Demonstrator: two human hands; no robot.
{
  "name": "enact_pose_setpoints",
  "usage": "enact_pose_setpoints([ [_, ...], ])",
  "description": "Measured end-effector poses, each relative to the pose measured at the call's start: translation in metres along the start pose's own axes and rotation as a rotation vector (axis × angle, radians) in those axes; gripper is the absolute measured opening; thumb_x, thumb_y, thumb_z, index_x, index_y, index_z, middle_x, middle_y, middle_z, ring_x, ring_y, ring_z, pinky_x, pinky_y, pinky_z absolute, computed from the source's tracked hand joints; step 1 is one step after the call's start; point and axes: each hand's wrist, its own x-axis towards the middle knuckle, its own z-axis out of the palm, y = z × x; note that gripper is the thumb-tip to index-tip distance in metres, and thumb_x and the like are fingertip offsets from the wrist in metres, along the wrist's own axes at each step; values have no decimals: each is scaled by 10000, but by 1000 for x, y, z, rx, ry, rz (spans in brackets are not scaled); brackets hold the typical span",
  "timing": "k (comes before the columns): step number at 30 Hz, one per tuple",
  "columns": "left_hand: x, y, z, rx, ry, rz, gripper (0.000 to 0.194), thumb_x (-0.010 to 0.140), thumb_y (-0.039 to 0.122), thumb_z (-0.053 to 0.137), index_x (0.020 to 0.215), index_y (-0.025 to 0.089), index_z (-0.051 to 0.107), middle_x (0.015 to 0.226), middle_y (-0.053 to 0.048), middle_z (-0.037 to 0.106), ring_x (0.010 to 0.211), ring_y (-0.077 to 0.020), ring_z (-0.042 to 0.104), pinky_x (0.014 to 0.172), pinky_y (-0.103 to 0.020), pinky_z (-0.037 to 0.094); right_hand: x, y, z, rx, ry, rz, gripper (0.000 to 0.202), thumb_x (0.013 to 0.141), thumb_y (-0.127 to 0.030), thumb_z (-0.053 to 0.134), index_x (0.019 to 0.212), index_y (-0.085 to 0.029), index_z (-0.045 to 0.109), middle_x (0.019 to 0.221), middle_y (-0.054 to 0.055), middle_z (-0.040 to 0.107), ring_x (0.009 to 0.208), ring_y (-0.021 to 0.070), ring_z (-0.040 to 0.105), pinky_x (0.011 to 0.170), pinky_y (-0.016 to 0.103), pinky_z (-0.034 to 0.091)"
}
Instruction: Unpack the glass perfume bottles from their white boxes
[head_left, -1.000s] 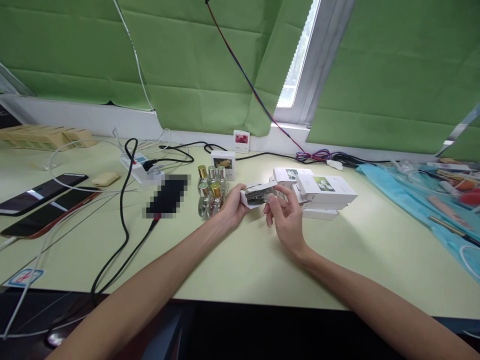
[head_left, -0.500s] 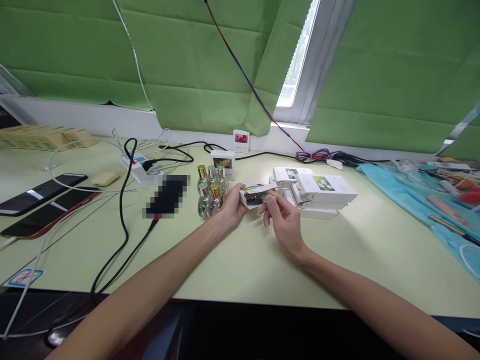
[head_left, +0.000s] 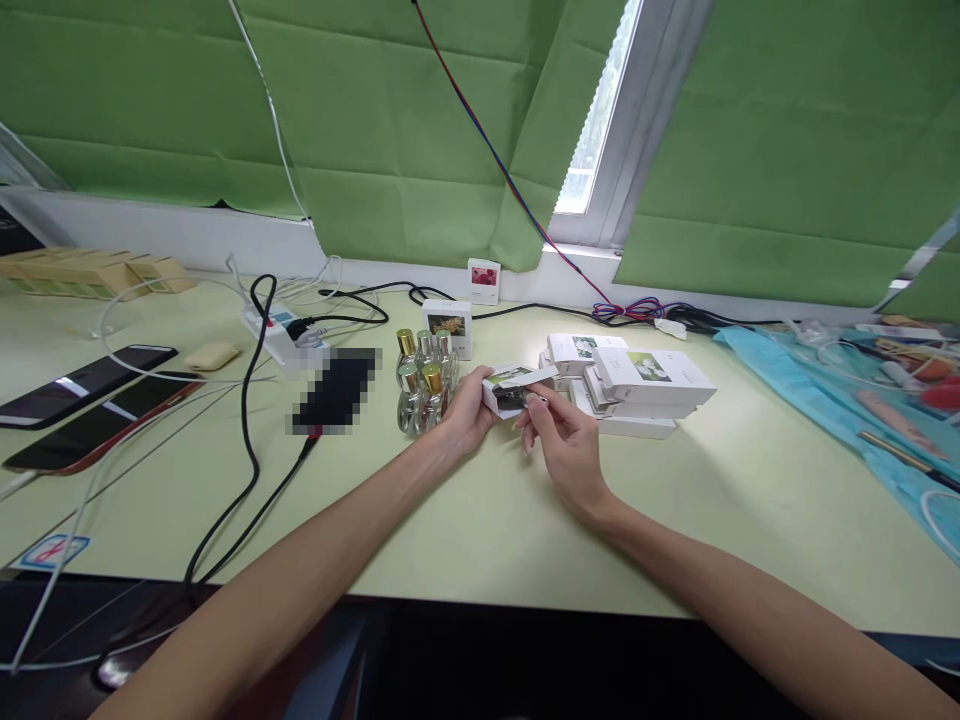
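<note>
My left hand (head_left: 471, 412) is closed around a small white box (head_left: 513, 377) with a green picture on its upper face. The box is tilted, its near end uncovered and dark inside, with a flap out to the right. At that opening is my right hand (head_left: 568, 445), thumb and index finger pinched together; what lies between them is too small to make out. Left of the box stand several small glass bottles (head_left: 425, 390) with gold and pale silvery caps. A stack of white boxes (head_left: 652, 372) with flower pictures lies beyond my right hand.
Behind the bottles stands a white picture box (head_left: 448, 330); another small box (head_left: 484, 282) leans near the wall. Phones (head_left: 90, 385), a power strip (head_left: 277, 335) and loose cables occupy the left. Blue plastic sheeting (head_left: 795, 370) with assorted items covers the right edge.
My right fingertips have shifted slightly left at the box's opening. My left hand keeps its hold on the box, and the bottles and stacked boxes stay where they were.
</note>
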Motion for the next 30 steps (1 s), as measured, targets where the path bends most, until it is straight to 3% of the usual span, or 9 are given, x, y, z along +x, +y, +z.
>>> enact_pose_setpoints([
  [6, 0, 0, 0, 7, 6, 10, 80, 808, 132, 584, 873, 126, 630, 699, -54, 683, 572, -164, 637, 560, -265, 556, 0, 1, 1, -2, 8, -3, 351, 939, -490, 651, 1107, -186, 705, 712, -1, 655, 517, 110, 539, 502, 281, 497],
  [13, -4, 2, 3, 34, 15, 8, 64, 848, 138, 547, 827, 126, 606, 677, -53, 665, 558, -155, 627, 524, -249, 540, 2, 2, 2, 81, 22, 56, 416, 908, -527, 690, 1151, -208, 580, 685, -32, 651, 505, 106, 538, 493, 260, 484],
  [30, -1, 1, 1, 48, 34, 52, 55, 807, 119, 569, 837, 120, 615, 666, -36, 672, 567, -142, 632, 582, -265, 584, 9, 10, -1, 193, 18, 124, 493, 907, -571, 672, 1205, -191, 574, 654, -32, 645, 485, 108, 521, 507, 267, 458],
])
